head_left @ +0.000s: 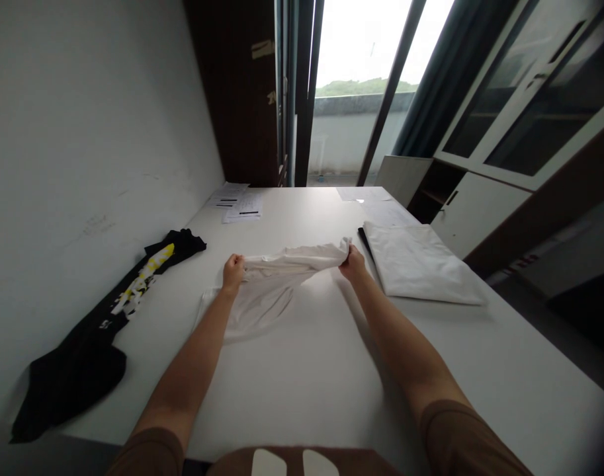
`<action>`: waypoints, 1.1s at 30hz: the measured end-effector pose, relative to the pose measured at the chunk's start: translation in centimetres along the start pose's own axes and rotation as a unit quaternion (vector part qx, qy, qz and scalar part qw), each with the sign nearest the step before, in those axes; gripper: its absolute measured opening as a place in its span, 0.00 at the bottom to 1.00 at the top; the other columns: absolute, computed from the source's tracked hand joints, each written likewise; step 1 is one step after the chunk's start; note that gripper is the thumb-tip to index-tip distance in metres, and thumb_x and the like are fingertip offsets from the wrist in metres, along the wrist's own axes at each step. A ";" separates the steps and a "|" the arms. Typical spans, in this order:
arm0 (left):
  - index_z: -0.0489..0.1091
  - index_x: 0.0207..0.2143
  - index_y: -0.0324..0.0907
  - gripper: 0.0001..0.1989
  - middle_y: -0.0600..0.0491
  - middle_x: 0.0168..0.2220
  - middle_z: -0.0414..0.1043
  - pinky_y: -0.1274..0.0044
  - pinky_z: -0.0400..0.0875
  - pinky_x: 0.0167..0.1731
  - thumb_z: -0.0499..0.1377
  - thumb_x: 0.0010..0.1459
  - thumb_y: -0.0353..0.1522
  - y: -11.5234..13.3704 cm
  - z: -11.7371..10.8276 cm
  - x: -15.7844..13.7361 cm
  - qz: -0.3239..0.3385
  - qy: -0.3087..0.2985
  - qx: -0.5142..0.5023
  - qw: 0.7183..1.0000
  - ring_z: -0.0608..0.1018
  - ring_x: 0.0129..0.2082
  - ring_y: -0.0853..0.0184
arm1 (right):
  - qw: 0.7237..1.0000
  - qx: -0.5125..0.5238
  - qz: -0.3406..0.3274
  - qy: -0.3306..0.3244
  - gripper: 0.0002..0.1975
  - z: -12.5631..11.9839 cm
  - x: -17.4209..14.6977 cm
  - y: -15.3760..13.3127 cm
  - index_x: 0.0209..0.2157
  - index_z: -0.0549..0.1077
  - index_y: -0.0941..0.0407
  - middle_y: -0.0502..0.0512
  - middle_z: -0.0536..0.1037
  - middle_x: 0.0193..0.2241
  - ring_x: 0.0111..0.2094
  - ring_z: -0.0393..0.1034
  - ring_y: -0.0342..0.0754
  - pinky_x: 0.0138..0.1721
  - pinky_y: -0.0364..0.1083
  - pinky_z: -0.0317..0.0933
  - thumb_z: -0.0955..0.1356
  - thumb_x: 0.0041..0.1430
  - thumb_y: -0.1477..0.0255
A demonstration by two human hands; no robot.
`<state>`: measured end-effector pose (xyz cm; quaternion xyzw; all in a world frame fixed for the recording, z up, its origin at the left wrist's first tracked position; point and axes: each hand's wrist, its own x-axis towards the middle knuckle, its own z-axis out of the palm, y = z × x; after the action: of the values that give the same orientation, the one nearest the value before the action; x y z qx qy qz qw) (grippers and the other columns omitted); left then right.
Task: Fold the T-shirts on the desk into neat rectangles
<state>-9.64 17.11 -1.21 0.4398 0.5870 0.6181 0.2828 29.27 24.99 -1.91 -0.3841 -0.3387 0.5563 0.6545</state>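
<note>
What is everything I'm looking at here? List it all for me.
white garment: one, white, middle of the table, lifted at both ends by the hands
folded white cloth: one, white, on the table to the right
black garment: one, black with yellow and white print, along the table's left edge by the wall
papers: a few sheets, white, far left of the table
table: one, white
cabinet: one, pale with glass doors, at right
window: one, bright, straight ahead
left hand: gripping the white garment
right hand: gripping the white garment
</note>
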 end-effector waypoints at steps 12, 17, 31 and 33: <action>0.63 0.34 0.45 0.15 0.58 0.30 0.62 0.78 0.66 0.35 0.54 0.67 0.46 7.7 -2.7 -0.9 0.169 -0.068 0.071 0.981 0.68 0.31 0.69 | 0.682 -0.654 -0.024 -0.325 0.13 5.1 -8.6 0.3 0.42 0.81 0.54 0.53 0.81 0.33 0.36 0.73 0.50 0.39 0.44 0.61 0.73 0.63 0.59; 0.67 0.32 0.44 0.17 0.59 0.27 0.65 0.77 0.62 0.34 0.58 0.65 0.48 11.6 -6.3 -0.7 0.211 -0.172 0.166 0.948 0.68 0.29 0.69 | 0.699 -0.663 -0.139 -0.231 0.14 4.2 -10.2 -2.6 0.42 0.78 0.52 0.52 0.80 0.31 0.32 0.70 0.48 0.35 0.43 0.56 0.63 0.73 0.61; 0.64 0.68 0.49 0.29 0.45 0.57 0.79 0.68 0.75 0.51 0.57 0.68 0.45 24.2 -16.3 1.1 0.373 -0.171 0.655 0.635 0.82 0.51 0.54 | 0.942 -0.146 -0.295 -0.064 0.18 6.8 -10.7 -22.3 0.31 0.66 0.51 0.45 0.63 0.24 0.25 0.58 0.44 0.24 0.43 0.54 0.73 0.60 0.54; 0.62 0.70 0.47 0.30 0.44 0.57 0.79 0.66 0.75 0.51 0.55 0.70 0.46 26.6 -17.1 0.9 0.361 -0.090 0.672 0.640 0.82 0.51 0.54 | 0.943 -0.097 -0.314 -0.062 0.20 7.5 -11.2 -25.5 0.31 0.65 0.52 0.45 0.64 0.25 0.26 0.59 0.44 0.25 0.42 0.55 0.75 0.59 0.55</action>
<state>-20.58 5.68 26.21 0.7391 0.6069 0.0637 -0.2854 33.01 12.62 23.93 -0.2847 -0.5338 0.3101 0.7334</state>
